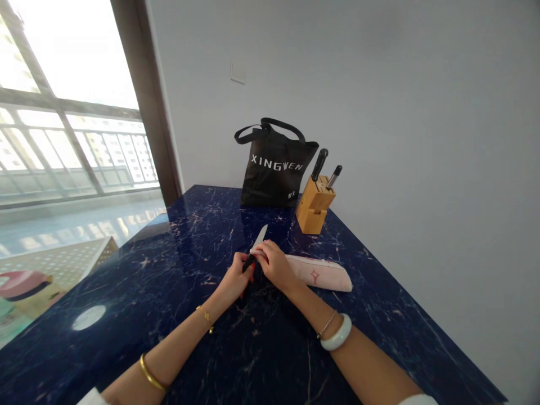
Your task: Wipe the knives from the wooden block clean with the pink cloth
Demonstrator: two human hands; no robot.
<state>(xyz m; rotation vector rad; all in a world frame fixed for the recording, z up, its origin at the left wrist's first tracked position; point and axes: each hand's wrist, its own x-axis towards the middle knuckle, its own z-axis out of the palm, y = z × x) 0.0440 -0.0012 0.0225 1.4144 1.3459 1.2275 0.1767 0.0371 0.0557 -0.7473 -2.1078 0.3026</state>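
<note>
My left hand [234,275] is shut around the black handle of a kitchen knife [258,237], whose pale blade points up and away from me. My right hand [275,265] presses its fingertips against the knife near where blade meets handle, and part of the handle is hidden there. Just right of my right hand lies a pale pink fabric pouch [319,273], close to or touching the hand. Both hands are above a dark blue veined stone countertop [169,270].
A bamboo knife block [314,205] holding two dark-handled knives stands at the back, next to a black "XINGWEN" tote bag [274,169]. A white wall [422,140] runs along the counter's right side. A large window [71,112] is at left.
</note>
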